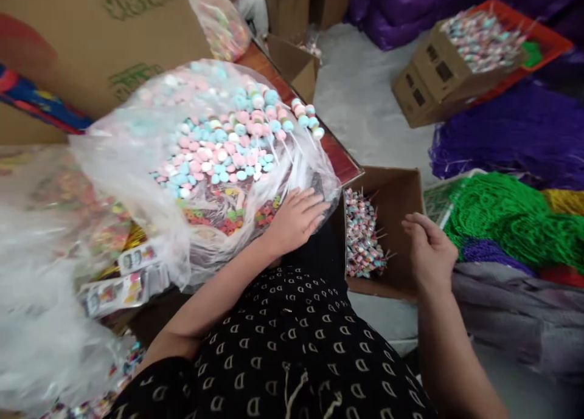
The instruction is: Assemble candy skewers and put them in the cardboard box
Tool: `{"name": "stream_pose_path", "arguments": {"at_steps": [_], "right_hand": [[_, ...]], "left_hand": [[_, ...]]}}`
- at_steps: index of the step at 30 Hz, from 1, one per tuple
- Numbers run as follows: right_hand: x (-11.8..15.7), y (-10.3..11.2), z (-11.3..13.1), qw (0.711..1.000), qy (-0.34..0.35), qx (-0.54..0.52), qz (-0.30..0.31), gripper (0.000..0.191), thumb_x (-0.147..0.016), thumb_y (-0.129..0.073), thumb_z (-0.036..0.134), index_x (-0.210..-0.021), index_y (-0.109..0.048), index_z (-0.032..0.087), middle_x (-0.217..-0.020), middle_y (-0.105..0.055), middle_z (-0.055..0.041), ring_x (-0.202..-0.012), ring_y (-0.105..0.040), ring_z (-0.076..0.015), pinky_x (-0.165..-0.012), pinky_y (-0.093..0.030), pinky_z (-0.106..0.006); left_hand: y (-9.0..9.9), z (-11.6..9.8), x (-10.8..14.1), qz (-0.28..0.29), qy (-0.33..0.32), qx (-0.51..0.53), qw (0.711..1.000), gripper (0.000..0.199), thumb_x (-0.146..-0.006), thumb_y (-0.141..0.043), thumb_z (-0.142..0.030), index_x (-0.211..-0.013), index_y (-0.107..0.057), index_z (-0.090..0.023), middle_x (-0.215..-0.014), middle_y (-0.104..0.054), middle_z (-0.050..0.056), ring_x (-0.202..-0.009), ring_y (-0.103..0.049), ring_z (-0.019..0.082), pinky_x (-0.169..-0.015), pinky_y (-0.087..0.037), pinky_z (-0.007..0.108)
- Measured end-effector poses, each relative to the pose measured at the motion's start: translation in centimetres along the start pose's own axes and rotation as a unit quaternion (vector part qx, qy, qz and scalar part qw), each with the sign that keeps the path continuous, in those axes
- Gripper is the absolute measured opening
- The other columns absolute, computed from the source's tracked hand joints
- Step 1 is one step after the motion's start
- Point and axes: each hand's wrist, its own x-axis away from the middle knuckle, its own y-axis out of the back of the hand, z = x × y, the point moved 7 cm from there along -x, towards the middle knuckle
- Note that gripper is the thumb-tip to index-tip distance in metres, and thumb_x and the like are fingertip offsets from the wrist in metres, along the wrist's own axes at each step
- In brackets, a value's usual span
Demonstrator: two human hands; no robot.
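Fingers of my left hand [294, 221] lie spread and flat on a clear plastic bag [114, 145], tips pointing right, the palm down on the gathered film; the flat hand looks placed to steady the bag's soft load.

Far left: loose white plastic sheeting [41, 297], with printed card packets [121, 291] beside it, and a large printed carton [100, 42] standing behind.

Centre: the bag sits against a reddish board [340, 148] and sags around its contents. Inside are pink, blue and white lollipops [228, 145], their heads massed toward the upper left and their white sticks running down and right, roughly toward my left hand. Colourful gummy candies [232, 215] lie below them, just above my fingertips.

Right of the bag: an open cardboard box [401, 206] holds a heap of wrapped lollipops [362, 236], sticks poking out at several angles. My right hand [429, 255] hangs just beside that box, fingers curled and close together; whether they pinch anything I cannot tell.

Far right: strands of green beads [502, 224] lie heaped, and a carton of lollipops [479, 45] rests tilted on a red tray [547, 33].
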Motion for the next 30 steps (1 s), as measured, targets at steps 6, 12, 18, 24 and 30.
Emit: {"name": "stream_pose_path", "arguments": {"at_steps": [6,12,18,24,30], "right_hand": [[-0.3,-14.1,14.7,0.958,0.066,-0.167,0.223,0.022,-0.092,-0.068,0.034,-0.107,-0.081,0.024,-0.096,-0.082,-0.0034,-0.087,-0.080,-0.0191,-0.093,-0.064,-0.043],[-2.5,-26.5,21.0,0.950,0.164,0.020,0.264,0.021,-0.089,-0.070,0.021,-0.106,-0.081,0.019,-0.096,-0.080,-0.0059,-0.102,-0.076,-0.0276,-0.102,-0.055,-0.044],[-3.9,-28.1,21.5,0.938,0.191,0.145,0.252,0.023,-0.092,-0.071,0.031,-0.108,-0.081,0.019,-0.077,-0.075,-0.0041,-0.089,-0.073,-0.0271,-0.092,-0.052,-0.038],[-0.8,-25.8,18.9,0.831,0.360,0.178,0.386,0.020,-0.092,-0.065,0.014,-0.096,-0.083,0.022,-0.105,-0.082,-0.0053,-0.099,-0.069,-0.0254,-0.092,-0.049,-0.036],[1.1,-25.1,18.7,0.725,0.477,0.293,0.402,0.025,-0.100,-0.059,0.017,-0.108,-0.081,0.024,-0.121,-0.079,-0.0076,-0.107,-0.064,-0.0270,-0.093,-0.044,-0.040]], "left_hand": [[6.2,0.0,7.1,-0.098,0.030,0.014,0.995,0.032,-0.102,-0.055,-0.019,-0.128,-0.072,-0.023,-0.118,-0.081,0.007,-0.121,-0.072,0.022,-0.110,-0.057,0.046],[9.2,0.2,11.3,-0.162,0.073,-0.003,0.984,0.027,-0.102,-0.055,-0.017,-0.120,-0.074,-0.021,-0.110,-0.083,0.007,-0.105,-0.078,0.020,-0.099,-0.063,0.041],[10.2,0.5,13.8,-0.188,0.104,0.025,0.976,0.027,-0.101,-0.056,-0.017,-0.120,-0.075,-0.023,-0.109,-0.083,0.008,-0.106,-0.078,0.021,-0.095,-0.065,0.039],[10.5,2.1,14.6,-0.204,0.136,0.047,0.968,0.025,-0.100,-0.057,-0.019,-0.116,-0.077,-0.021,-0.109,-0.083,0.007,-0.105,-0.079,0.021,-0.094,-0.065,0.038],[10.5,4.3,13.7,-0.169,0.225,0.090,0.955,0.030,-0.101,-0.055,-0.031,-0.120,-0.077,-0.021,-0.116,-0.082,0.008,-0.108,-0.078,0.024,-0.097,-0.064,0.040]]}}
